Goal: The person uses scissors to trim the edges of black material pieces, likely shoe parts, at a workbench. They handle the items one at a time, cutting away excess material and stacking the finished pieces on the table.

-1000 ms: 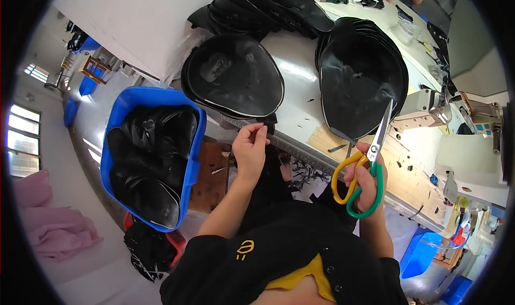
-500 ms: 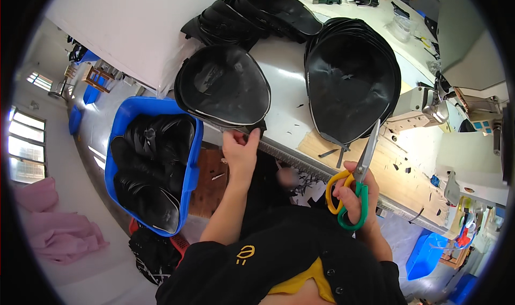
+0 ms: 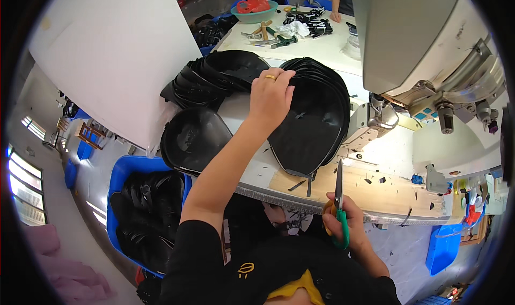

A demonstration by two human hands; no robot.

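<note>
Left hand (image 3: 272, 98): at right stack (image 3: 312, 136), grip unclear | Right hand (image 3: 343, 219): grasping scissors (image 3: 339, 188) | Scraps (image 3: 382, 180) cut; tab (image 3: 309, 188) apparently uncut

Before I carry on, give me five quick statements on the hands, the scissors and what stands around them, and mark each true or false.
1. The right hand holds the scissors. True.
2. The blue bin at the left has black pieces in it. True.
3. The left hand is down inside the blue bin. False: it is up over the table, by the far edge of the right-hand black stack.
4. The scissors point back toward the person's body. False: their tips point away from it.
5. The red bag lies on the floor. False: it sits in the green basin on the far table.
</note>
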